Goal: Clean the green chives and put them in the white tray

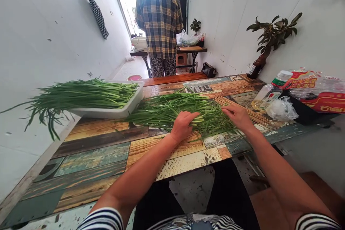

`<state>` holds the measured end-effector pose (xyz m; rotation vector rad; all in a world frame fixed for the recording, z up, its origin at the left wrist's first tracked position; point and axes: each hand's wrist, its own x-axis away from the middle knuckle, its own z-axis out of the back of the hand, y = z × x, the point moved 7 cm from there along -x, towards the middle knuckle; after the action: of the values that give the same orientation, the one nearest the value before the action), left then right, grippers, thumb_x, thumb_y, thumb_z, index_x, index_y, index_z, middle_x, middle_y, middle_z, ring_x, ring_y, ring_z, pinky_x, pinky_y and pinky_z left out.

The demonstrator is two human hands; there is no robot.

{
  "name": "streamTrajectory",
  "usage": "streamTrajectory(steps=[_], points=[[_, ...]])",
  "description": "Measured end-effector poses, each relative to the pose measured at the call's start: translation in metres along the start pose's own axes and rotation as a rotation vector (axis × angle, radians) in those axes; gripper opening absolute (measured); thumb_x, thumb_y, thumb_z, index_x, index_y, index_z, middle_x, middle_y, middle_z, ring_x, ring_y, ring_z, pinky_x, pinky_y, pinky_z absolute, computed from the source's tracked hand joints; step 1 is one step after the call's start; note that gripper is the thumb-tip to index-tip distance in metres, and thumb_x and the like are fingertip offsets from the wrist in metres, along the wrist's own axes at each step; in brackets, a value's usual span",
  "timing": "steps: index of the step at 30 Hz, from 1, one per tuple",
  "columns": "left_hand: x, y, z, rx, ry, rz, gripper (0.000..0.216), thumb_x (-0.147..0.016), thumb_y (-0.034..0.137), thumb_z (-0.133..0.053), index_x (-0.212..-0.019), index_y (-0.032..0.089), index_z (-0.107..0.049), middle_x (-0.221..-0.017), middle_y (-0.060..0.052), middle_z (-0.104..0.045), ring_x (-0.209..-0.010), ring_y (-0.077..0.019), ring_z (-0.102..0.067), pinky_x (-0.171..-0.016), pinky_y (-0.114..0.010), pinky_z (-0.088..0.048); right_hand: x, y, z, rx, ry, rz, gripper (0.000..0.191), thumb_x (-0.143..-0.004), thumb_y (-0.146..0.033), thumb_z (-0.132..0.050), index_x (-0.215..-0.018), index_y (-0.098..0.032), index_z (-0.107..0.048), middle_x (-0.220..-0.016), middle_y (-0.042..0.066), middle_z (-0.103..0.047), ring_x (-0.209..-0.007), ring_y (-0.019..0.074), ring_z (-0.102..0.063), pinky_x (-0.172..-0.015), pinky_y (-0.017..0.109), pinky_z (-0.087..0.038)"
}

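Observation:
A loose pile of green chive stalks (172, 109) lies across the middle of the patterned table (94, 158). My left hand (183, 125) is curled round a bunch of these stalks near their pale cut ends. My right hand (237, 115) rests on the pile's right side, fingers bent and pinching at the stalks. A white tray (126, 109) at the left holds more chives (81, 95), their tips hanging over the table's left edge.
At the right stand a plastic bottle (268, 93), a crumpled white bag (281, 109), red-printed packets (318, 90) and a bottle with a leafy plant (269, 39). A person in a plaid shirt (159, 18) stands with their back turned at a far table (188, 49).

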<state>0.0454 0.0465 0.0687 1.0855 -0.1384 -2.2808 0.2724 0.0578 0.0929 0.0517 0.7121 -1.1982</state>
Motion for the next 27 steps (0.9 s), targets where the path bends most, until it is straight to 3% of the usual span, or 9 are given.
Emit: streamTrajectory(steps=[2, 6, 9, 13, 16, 20, 24, 27], points=[[0.001, 0.001, -0.001, 0.035, -0.008, -0.006, 0.037, -0.082, 0.015, -0.044, -0.115, 0.017, -0.060, -0.084, -0.006, -0.062, -0.081, -0.0185, -0.054, -0.076, -0.031, -0.041, -0.010, -0.001, -0.015, 0.050, -0.053, 0.067, 0.020, -0.085, -0.031, -0.056, -0.096, -0.020, -0.069, -0.089, 0.007, -0.066, -0.082, 0.0220, -0.058, -0.073, 0.035, -0.044], [0.001, 0.000, -0.002, 0.097, 0.020, -0.007, 0.025, -0.084, 0.018, -0.047, -0.100, 0.018, -0.067, -0.083, -0.005, -0.061, -0.082, -0.0174, -0.055, -0.075, -0.030, -0.043, -0.023, 0.002, -0.042, 0.145, -0.150, 0.145, 0.013, -0.083, -0.023, -0.059, -0.080, -0.018, -0.071, -0.085, 0.008, -0.063, -0.083, 0.0217, -0.055, -0.081, 0.038, -0.043], [0.000, -0.006, -0.006, 0.158, 0.023, 0.018, 0.021, -0.085, 0.020, -0.048, -0.092, 0.017, -0.068, -0.086, -0.006, -0.064, -0.083, -0.0164, -0.058, -0.074, -0.028, -0.046, -0.024, -0.014, -0.028, 0.115, -0.075, 0.205, 0.015, -0.083, -0.025, -0.059, -0.091, -0.020, -0.071, -0.094, 0.008, -0.062, -0.089, 0.0224, -0.054, -0.086, 0.041, -0.041], [-0.002, -0.008, -0.013, 0.171, -0.007, 0.012, 0.020, -0.086, 0.021, -0.048, -0.089, 0.019, -0.068, -0.085, -0.005, -0.069, -0.081, -0.0163, -0.062, -0.076, -0.029, -0.048, -0.008, -0.060, -0.006, -0.075, -0.035, 0.229, 0.025, -0.082, -0.031, -0.061, -0.106, -0.024, -0.067, -0.104, 0.008, -0.063, -0.098, 0.0239, -0.055, -0.086, 0.040, -0.043], [-0.001, -0.007, -0.018, 0.173, -0.060, -0.003, 0.021, -0.084, 0.017, -0.049, -0.090, 0.019, -0.069, -0.084, -0.004, -0.070, -0.080, -0.0164, -0.063, -0.075, -0.029, -0.049, 0.004, -0.081, -0.018, -0.300, -0.131, 0.157, 0.018, -0.085, -0.033, -0.057, -0.093, -0.022, -0.069, -0.090, 0.006, -0.066, -0.085, 0.0187, -0.060, -0.075, 0.032, -0.048], [0.001, -0.004, -0.017, 0.161, -0.075, -0.031, 0.024, -0.080, 0.011, -0.048, -0.090, 0.018, -0.068, -0.087, -0.005, -0.070, -0.081, -0.0163, -0.063, -0.076, -0.029, -0.048, 0.009, -0.067, -0.033, -0.435, -0.142, 0.047, 0.022, -0.088, -0.034, -0.052, -0.082, -0.020, -0.069, -0.079, 0.003, -0.067, -0.073, 0.0151, -0.060, -0.066, 0.027, -0.047], [0.001, -0.004, -0.017, 0.089, -0.108, -0.023, 0.024, -0.079, 0.010, -0.048, -0.090, 0.018, -0.068, -0.086, -0.005, -0.070, -0.081, -0.0168, -0.063, -0.076, -0.030, -0.049, 0.004, -0.047, -0.006, -0.317, 0.031, -0.062, 0.025, -0.087, -0.037, -0.052, -0.079, -0.019, -0.068, -0.080, 0.005, -0.068, -0.073, 0.0173, -0.060, -0.062, 0.028, -0.046], [0.001, -0.004, -0.017, 0.050, -0.096, -0.029, 0.025, -0.078, 0.010, -0.048, -0.090, 0.018, -0.069, -0.085, -0.006, -0.070, -0.080, -0.0173, -0.062, -0.075, -0.030, -0.048, 0.004, -0.059, 0.006, -0.320, 0.016, -0.079, 0.028, -0.084, -0.040, -0.053, -0.073, -0.020, -0.069, -0.075, 0.005, -0.068, -0.068, 0.0170, -0.060, -0.057, 0.027, -0.045]])
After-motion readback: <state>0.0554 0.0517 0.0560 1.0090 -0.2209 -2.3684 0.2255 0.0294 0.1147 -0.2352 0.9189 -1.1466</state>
